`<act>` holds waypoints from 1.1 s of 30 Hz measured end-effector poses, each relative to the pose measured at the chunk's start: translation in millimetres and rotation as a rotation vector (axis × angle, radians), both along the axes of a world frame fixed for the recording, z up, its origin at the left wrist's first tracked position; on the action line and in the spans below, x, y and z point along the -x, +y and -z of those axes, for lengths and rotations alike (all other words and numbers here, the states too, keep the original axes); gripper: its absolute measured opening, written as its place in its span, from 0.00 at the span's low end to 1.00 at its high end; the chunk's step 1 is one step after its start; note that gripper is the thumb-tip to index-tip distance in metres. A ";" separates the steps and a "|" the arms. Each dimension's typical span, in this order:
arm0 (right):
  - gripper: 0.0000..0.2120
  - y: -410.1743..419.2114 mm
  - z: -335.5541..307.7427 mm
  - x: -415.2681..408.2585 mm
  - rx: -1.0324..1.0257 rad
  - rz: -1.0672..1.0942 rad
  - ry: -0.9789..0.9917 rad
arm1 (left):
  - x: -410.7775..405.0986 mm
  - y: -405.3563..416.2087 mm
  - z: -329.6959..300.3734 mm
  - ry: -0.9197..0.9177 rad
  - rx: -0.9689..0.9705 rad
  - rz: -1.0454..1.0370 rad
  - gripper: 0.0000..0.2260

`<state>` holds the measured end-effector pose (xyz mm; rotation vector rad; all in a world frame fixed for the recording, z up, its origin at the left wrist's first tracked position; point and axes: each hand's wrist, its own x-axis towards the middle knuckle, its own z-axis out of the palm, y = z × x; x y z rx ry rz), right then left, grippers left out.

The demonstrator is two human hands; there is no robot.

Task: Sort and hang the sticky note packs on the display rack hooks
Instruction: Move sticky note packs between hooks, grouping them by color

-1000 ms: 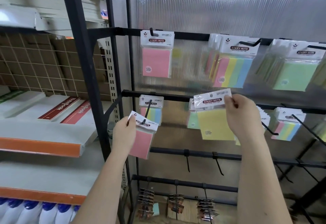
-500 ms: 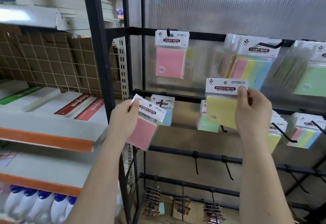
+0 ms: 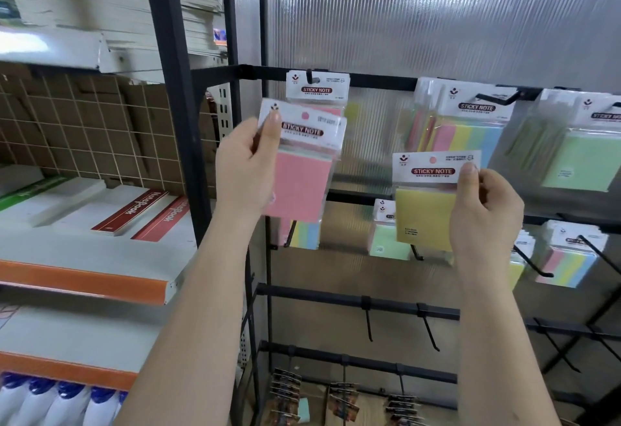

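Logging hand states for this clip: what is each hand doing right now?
Left hand: pinches the pink pack by its header card.
Right hand: pinches the yellow pack by its header card.

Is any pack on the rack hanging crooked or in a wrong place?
Nothing stands out. The hung packs, such as the pink pack on the top hook, hang straight. Only the two packs in hand are off the hooks: the left hand holds a tilted pink one, the right hand a yellow one.
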<state>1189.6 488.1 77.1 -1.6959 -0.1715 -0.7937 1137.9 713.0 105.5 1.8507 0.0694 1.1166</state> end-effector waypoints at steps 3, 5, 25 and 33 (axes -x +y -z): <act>0.22 -1.8 0.5 1.0 0.001 -0.004 -0.014 | -7.1 -5.1 -18.6 -0.106 -0.016 0.000 0.13; 0.22 -2.8 0.3 1.6 -0.006 0.002 -0.013 | -12.9 -7.7 -28.0 -0.144 -0.022 -0.014 0.13; 0.22 -5.4 -2.2 2.9 0.022 0.060 -0.011 | -71.5 2.5 -24.4 -0.019 0.084 -0.034 0.15; 0.22 -2.1 -4.6 10.1 0.022 0.159 -0.020 | -114.4 9.7 -30.2 0.154 0.195 -0.157 0.17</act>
